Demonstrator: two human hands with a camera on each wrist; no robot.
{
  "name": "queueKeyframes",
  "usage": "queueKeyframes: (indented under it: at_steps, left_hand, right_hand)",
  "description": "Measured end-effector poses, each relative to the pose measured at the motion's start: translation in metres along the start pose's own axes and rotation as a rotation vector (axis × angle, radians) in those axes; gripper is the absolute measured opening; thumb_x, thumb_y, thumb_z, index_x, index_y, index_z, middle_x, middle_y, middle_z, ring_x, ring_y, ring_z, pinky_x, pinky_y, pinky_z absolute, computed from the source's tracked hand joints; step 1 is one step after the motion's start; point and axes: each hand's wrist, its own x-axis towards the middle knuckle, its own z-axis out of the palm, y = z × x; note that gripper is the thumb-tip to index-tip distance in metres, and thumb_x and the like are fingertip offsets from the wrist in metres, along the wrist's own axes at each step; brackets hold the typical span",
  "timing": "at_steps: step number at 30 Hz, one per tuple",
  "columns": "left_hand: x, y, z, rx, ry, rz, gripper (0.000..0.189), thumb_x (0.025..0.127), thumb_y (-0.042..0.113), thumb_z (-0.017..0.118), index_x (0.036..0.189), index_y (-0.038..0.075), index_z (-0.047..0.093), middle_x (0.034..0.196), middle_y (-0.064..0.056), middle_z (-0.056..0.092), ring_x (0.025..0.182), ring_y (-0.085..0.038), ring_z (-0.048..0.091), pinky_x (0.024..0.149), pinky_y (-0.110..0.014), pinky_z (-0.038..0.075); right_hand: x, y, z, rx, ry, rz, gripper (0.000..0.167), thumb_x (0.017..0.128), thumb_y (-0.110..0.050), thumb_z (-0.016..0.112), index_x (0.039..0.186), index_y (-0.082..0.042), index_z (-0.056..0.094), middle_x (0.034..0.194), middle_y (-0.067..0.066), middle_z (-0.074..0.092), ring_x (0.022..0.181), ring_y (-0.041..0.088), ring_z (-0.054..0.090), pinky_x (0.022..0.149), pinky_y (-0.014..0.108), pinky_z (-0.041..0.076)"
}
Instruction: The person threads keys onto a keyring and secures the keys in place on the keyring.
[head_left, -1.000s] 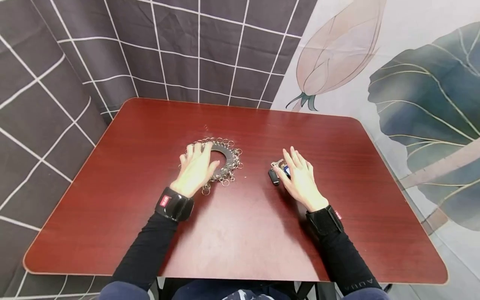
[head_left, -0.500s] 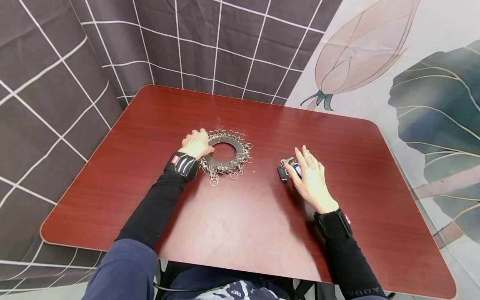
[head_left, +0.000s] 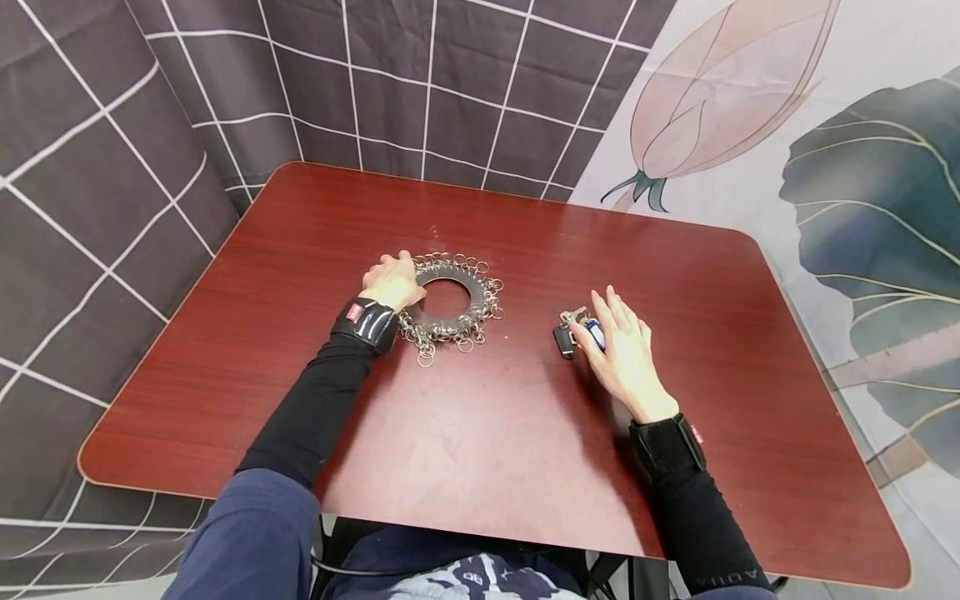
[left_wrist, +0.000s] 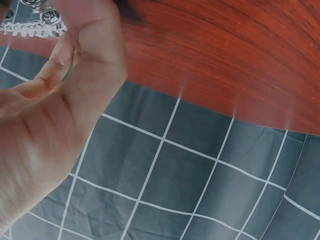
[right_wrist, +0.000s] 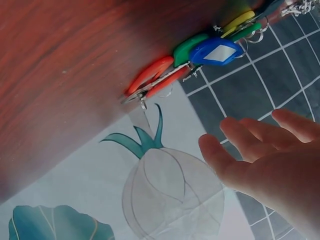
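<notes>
A flat dark grey ring [head_left: 474, 293], edged all round with small metal rings, lies on the table left of centre. My left hand [head_left: 392, 283] grips its left edge, with the thumb on the inner side and curled fingers at the far side. In the left wrist view part of the metal edging [left_wrist: 35, 29] shows at the top left; the hand hides most of the contact. To the right lies a bunch of keys [head_left: 565, 340] with a black fob and red, green, blue and yellow covers. Over it hovers my right hand [head_left: 624, 358], fingers straight, holding nothing.
Both things lie on a reddish-brown table [head_left: 480, 433] with rounded corners. Behind and to the left hangs a dark grey curtain [head_left: 390, 92] with white grid lines. A pale cloth [head_left: 720, 183] printed with a bud and leaves hangs at the right.
My left hand has shifted from above the grey ring to its left edge, and its fingers have curled. The right hand stays by the keys. The head view has shifted slightly.
</notes>
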Motion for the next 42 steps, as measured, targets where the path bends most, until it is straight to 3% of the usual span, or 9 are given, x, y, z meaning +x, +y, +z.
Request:
queueKeyframes:
  at_steps: [6, 12, 15, 20, 23, 29, 32, 37, 42]
  left_hand:
    - [0.002, 0.009, -0.003, -0.009, -0.017, -0.003, 0.066, 0.081, 0.025, 0.066, 0.135, -0.002, 0.039, 0.129, -0.031, 0.043, 0.113, -0.044, 0.055, 0.094, -0.051, 0.048]
    - [0.01, 0.003, -0.014, -0.148, 0.0, 0.093, 0.045, 0.076, 0.015, 0.066, 0.116, 0.0, 0.052, 0.11, -0.024, 0.05, 0.098, -0.038, 0.06, 0.081, -0.043, 0.05]
    - [0.014, -0.001, -0.019, -0.427, -0.067, 0.168, 0.026, 0.076, 0.005, 0.059, 0.1, 0.0, 0.05, 0.083, -0.014, 0.055, 0.072, -0.026, 0.061, 0.065, -0.033, 0.051]
    - [0.016, -0.004, -0.023, -1.133, -0.354, 0.266, 0.021, 0.082, -0.017, 0.051, 0.091, 0.0, 0.042, 0.066, -0.013, 0.059, 0.05, -0.02, 0.061, 0.052, -0.032, 0.056]
    - [0.01, 0.0, -0.03, -1.296, -0.41, 0.357, 0.021, 0.085, -0.019, 0.051, 0.093, 0.001, 0.047, 0.067, -0.015, 0.064, 0.053, -0.02, 0.063, 0.053, -0.032, 0.056]
    - [-0.016, 0.016, -0.054, -1.324, -0.256, 0.586, 0.015, 0.089, -0.012, 0.054, 0.091, 0.003, 0.056, 0.067, -0.013, 0.067, 0.052, -0.018, 0.061, 0.047, -0.027, 0.051]
    - [-0.027, 0.026, -0.067, -1.327, -0.183, 0.687, 0.013, 0.088, -0.01, 0.056, 0.09, 0.003, 0.057, 0.07, -0.012, 0.069, 0.053, -0.019, 0.061, 0.046, -0.027, 0.049]
    - [-0.039, 0.039, -0.08, -1.403, -0.138, 0.79, 0.014, 0.088, -0.01, 0.057, 0.092, 0.003, 0.057, 0.074, -0.014, 0.071, 0.054, -0.02, 0.062, 0.046, -0.026, 0.049]
    - [-0.052, 0.045, -0.086, -1.394, -0.084, 0.829, 0.014, 0.087, -0.01, 0.058, 0.091, 0.004, 0.058, 0.074, -0.012, 0.071, 0.054, -0.02, 0.062, 0.046, -0.027, 0.048]
  right_hand:
    - [0.001, -0.003, -0.001, 0.004, -0.014, 0.012, 0.062, 0.095, -0.039, 0.054, 0.146, -0.007, 0.039, 0.155, 0.022, 0.03, 0.14, 0.042, 0.032, 0.107, 0.06, 0.023]
    - [0.002, -0.006, -0.001, 0.024, -0.031, 0.015, 0.062, 0.096, -0.041, 0.052, 0.146, -0.008, 0.039, 0.156, 0.021, 0.028, 0.138, 0.043, 0.032, 0.109, 0.059, 0.02]
    - [0.002, -0.006, -0.002, 0.02, -0.033, 0.011, 0.061, 0.096, -0.04, 0.053, 0.146, -0.007, 0.039, 0.156, 0.022, 0.028, 0.136, 0.044, 0.034, 0.108, 0.059, 0.02]
    - [0.004, -0.009, -0.003, 0.021, -0.064, -0.006, 0.059, 0.095, -0.037, 0.055, 0.144, -0.006, 0.042, 0.154, 0.024, 0.032, 0.133, 0.046, 0.037, 0.108, 0.06, 0.021]
    - [0.006, -0.014, -0.004, 0.041, -0.098, -0.031, 0.057, 0.094, -0.034, 0.058, 0.14, -0.003, 0.046, 0.152, 0.024, 0.035, 0.132, 0.047, 0.039, 0.108, 0.061, 0.022]
    - [0.023, -0.041, -0.007, 0.195, -0.227, -0.072, 0.064, 0.091, -0.037, 0.063, 0.141, -0.002, 0.044, 0.148, 0.02, 0.043, 0.134, 0.038, 0.042, 0.11, 0.054, 0.031]
    - [0.043, -0.062, -0.004, 0.444, -0.293, -0.01, 0.071, 0.088, -0.037, 0.067, 0.145, -0.009, 0.036, 0.145, 0.013, 0.048, 0.133, 0.029, 0.046, 0.109, 0.048, 0.036]
    - [0.074, -0.085, 0.014, 0.85, -0.276, 0.025, 0.042, 0.083, -0.024, 0.075, 0.121, -0.009, 0.064, 0.118, 0.001, 0.066, 0.123, 0.01, 0.052, 0.105, 0.033, 0.04]
    - [0.079, -0.086, 0.017, 0.983, -0.399, 0.02, 0.022, 0.083, -0.012, 0.073, 0.104, -0.008, 0.074, 0.094, -0.005, 0.074, 0.093, 0.011, 0.066, 0.087, 0.031, 0.051]
